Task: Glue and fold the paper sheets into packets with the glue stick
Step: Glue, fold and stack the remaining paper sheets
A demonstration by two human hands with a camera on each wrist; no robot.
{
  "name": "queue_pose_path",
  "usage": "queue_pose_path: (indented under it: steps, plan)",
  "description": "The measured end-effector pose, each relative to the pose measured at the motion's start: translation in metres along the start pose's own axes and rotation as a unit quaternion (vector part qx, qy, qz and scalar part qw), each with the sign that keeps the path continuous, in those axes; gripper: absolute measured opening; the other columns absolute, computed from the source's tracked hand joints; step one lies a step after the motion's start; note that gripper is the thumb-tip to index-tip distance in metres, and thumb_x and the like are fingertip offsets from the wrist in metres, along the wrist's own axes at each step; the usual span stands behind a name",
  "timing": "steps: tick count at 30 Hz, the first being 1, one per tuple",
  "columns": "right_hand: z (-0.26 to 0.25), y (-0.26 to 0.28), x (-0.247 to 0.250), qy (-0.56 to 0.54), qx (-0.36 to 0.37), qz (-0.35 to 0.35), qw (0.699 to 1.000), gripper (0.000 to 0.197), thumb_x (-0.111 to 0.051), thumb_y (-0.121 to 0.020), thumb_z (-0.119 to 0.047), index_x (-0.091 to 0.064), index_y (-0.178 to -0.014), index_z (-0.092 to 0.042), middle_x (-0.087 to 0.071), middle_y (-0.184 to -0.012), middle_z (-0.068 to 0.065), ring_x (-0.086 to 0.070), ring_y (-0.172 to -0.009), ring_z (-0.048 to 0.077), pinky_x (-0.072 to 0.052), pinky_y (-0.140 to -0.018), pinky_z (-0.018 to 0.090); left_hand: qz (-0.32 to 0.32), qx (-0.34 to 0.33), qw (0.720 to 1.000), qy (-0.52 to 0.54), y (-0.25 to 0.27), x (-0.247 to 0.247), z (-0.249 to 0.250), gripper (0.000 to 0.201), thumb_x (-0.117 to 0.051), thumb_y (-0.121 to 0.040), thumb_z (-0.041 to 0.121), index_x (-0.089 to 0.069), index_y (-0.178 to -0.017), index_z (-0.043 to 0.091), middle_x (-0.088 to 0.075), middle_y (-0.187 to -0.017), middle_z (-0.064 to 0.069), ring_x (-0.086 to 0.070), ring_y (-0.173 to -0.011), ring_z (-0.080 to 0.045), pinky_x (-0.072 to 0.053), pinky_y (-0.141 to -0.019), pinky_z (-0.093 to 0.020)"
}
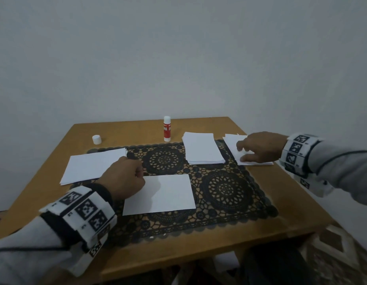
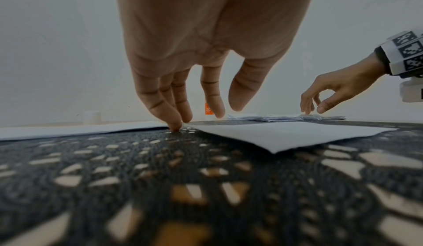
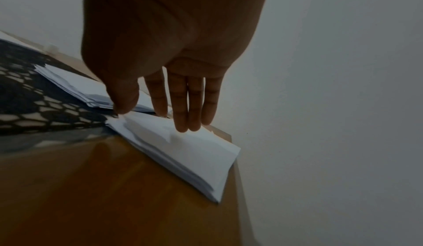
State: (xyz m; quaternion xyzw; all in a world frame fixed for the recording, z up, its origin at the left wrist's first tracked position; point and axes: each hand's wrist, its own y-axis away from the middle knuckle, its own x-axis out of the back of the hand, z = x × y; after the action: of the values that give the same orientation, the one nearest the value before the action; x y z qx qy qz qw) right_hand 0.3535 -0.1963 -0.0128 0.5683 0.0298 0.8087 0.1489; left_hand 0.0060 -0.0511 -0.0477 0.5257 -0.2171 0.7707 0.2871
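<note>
Far left on my head view there's a flat stack of white sheets (image 1: 94, 166) half on the lace mat (image 1: 225, 190), half on the bare table (image 1: 281, 192). Behind it sits the loose white cap (image 1: 96, 139). My left hand (image 1: 125, 178) is just right of that stack, down at the mat with its fingers bent downward. In the left wrist view one fingertip touches the mat right by the edge of the single sheet (image 1: 160, 194), and the grip is loose, nothing in it. That single sheet lies flat in the middle of the mat, touching the hand's right side.

Behind the mat near the table's far edge the glue stick (image 1: 167, 128) stands upright, uncapped, well apart from both hands. Right of it is a neat second stack (image 1: 202, 149) lying on the mat's far corner. Then the messier pile of folded packets (image 1: 233, 141) at the right edge of the table, and my right hand (image 1: 260, 148) is on top of it. Fingers look mostly straight and resting on the paper, thumb against the near side. The right wrist view is pretty dark, so I honestly can't tell if it's pinching a packet or just pressing.
</note>
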Motion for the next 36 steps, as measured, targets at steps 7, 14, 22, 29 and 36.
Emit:
queue_pose_path:
  steps: [7, 14, 22, 29, 36]
  plan:
    - [-0.008, -0.007, -0.008, -0.077, 0.000, 0.015, 0.997, 0.033, -0.051, -0.096, -0.046, -0.062, -0.114, -0.020, -0.068, -0.112, 0.000, -0.059, -0.096, 0.017, -0.046, -0.083, 0.028, 0.004, -0.006, 1.000, -0.006, -0.001, -0.001, -0.003, 0.013, -0.058, -0.087, 0.017, -0.054, -0.075, 0.023, -0.054, -0.087, 0.001, -0.049, -0.076, -0.012, -0.033, -0.056, -0.020]
    - [-0.006, -0.011, -0.012, -0.148, -0.025, 0.054, 0.987, 0.021, -0.059, -0.091, -0.024, -0.070, -0.083, -0.008, -0.070, -0.086, 0.004, -0.062, -0.079, 0.020, -0.047, -0.076, 0.032, -0.001, 0.000, 1.000, -0.008, -0.002, -0.002, -0.001, 0.010, -0.058, -0.089, 0.018, -0.055, -0.079, 0.022, -0.052, -0.088, 0.002, -0.049, -0.080, -0.013, -0.033, -0.056, -0.018]
    - [-0.019, -0.013, -0.019, -0.161, -0.097, 0.081, 0.979, 0.016, -0.057, -0.086, -0.018, -0.062, -0.077, -0.006, -0.066, -0.080, 0.007, -0.057, -0.074, 0.022, -0.047, -0.070, 0.035, 0.002, 0.004, 1.000, -0.005, -0.002, -0.002, -0.001, 0.012, -0.058, -0.088, 0.018, -0.054, -0.078, 0.023, -0.052, -0.087, 0.002, -0.049, -0.079, -0.012, -0.033, -0.056, -0.018]
    - [-0.009, -0.008, 0.003, -0.220, -0.181, 0.148, 0.947, 0.020, -0.062, -0.081, -0.012, -0.049, -0.068, -0.007, -0.060, -0.074, 0.016, -0.045, -0.062, 0.022, -0.035, -0.058, 0.031, 0.007, -0.001, 1.000, -0.006, -0.003, -0.002, -0.003, 0.009, -0.057, -0.088, 0.018, -0.056, -0.079, 0.021, -0.054, -0.088, 0.001, -0.050, -0.078, -0.013, -0.034, -0.057, -0.019]
    - [-0.011, 0.006, 0.016, -0.259, -0.144, 0.260, 0.919, 0.022, -0.064, -0.078, -0.007, -0.046, -0.066, -0.012, -0.056, -0.064, 0.008, -0.050, -0.062, 0.027, -0.037, -0.056, 0.034, 0.029, 0.001, 1.000, 0.000, 0.000, 0.000, -0.001, 0.008, -0.057, -0.088, 0.017, -0.055, -0.081, 0.021, -0.054, -0.091, -0.001, -0.051, -0.081, -0.015, -0.032, -0.057, -0.019]
